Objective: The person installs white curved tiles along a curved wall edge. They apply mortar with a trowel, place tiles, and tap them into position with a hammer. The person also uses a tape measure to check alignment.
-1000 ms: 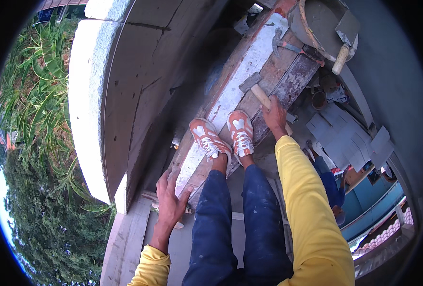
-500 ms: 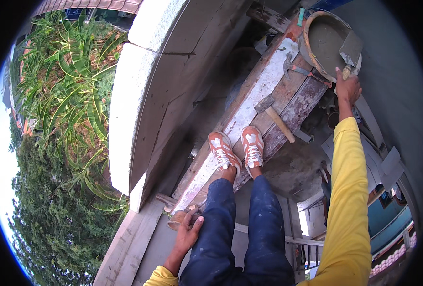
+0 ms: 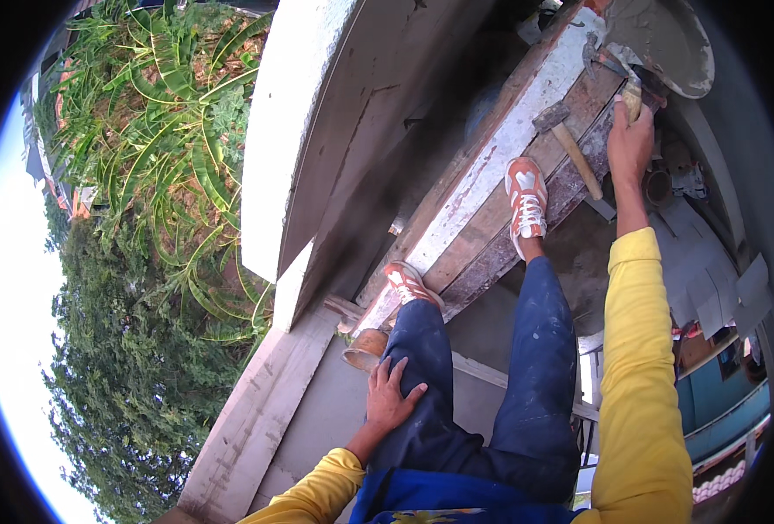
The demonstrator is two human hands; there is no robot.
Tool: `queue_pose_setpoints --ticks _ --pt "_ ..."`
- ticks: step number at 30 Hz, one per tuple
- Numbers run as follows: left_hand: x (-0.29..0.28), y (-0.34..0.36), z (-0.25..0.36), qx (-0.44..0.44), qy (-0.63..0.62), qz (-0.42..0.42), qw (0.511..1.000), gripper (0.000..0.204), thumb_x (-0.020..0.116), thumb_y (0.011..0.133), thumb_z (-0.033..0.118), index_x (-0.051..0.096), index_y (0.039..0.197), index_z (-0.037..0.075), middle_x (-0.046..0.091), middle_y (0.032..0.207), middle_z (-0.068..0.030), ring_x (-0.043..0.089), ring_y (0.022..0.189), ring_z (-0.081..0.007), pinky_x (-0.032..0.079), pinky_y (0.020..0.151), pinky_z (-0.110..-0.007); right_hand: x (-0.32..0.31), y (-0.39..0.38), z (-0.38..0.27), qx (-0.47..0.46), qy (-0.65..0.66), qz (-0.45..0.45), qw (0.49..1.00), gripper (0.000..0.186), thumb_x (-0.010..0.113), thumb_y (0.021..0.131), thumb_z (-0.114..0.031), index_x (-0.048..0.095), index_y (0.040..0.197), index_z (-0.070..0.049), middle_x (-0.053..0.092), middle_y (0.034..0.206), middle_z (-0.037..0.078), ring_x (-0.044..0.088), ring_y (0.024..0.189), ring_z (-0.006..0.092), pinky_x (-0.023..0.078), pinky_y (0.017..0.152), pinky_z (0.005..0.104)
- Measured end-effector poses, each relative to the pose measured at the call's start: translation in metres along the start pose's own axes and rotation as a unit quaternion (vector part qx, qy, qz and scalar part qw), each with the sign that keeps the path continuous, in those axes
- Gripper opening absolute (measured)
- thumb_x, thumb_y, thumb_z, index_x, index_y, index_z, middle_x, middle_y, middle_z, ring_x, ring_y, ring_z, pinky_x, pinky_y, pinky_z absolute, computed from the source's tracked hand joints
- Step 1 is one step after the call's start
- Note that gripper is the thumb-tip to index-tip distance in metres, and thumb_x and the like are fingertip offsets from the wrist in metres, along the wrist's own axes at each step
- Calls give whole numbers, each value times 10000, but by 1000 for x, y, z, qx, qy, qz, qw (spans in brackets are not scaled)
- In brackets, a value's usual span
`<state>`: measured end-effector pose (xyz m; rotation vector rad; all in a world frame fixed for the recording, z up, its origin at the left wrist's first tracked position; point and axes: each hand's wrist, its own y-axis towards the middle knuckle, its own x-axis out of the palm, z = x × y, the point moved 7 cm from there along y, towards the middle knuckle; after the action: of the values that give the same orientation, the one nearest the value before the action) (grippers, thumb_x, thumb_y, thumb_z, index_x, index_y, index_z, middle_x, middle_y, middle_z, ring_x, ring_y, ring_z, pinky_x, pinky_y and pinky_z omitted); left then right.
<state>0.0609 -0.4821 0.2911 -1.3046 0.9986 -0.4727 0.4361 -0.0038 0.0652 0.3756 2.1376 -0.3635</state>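
My right hand point(image 3: 630, 144) is closed round the wooden handle of a trowel point(image 3: 633, 98). It points away toward a round basin point(image 3: 704, 80) of wet grey mortar at the far right; the trowel's blade is hard to make out against the mortar. My left hand point(image 3: 390, 395) lies on my left thigh with its fingers spread, holding nothing. Just beyond its fingertips sits a small orange-brown pot point(image 3: 367, 349). A sledgehammer point(image 3: 570, 144) with a wooden handle rests on the planks, left of my right hand. A claw hammer point(image 3: 595, 59) lies beside the basin.
My shoes stand apart on a narrow, paint-smeared plank platform point(image 3: 470, 240). A white-edged wall point(image 3: 317, 157) rises on the left, with plants point(image 3: 177, 157) beyond it. Grey sheets point(image 3: 697, 258) and debris lie lower down at the right. A concrete ledge point(image 3: 256, 419) runs at lower left.
My left hand has left the small pot and now lies on my thigh. My feet have moved apart. The trowel has swung nearer, toward the basin's near edge, and the view has shifted.
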Motion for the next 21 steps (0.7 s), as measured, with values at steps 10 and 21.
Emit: queue_pose_setpoints --ticks 10,21 --pt "3 19 -140 -33 -59 42 997 688 720 951 491 568 1510 119 578 1526 -161 502 1446 -362 407 1216 -476 229 -597 -180 418 289 -358 784 484 574 1086 -442 572 1259 11 729 1115 295 720 1059 472 560 926 537" --pt "6 25 -204 -8 -169 75 983 609 761 931 397 635 1423 61 605 1495 -228 545 1399 -420 430 1180 -495 219 -544 -255 468 496 -288 672 284 599 1112 -337 542 1080 -61 530 788 23 501 533 100 446 430 281"
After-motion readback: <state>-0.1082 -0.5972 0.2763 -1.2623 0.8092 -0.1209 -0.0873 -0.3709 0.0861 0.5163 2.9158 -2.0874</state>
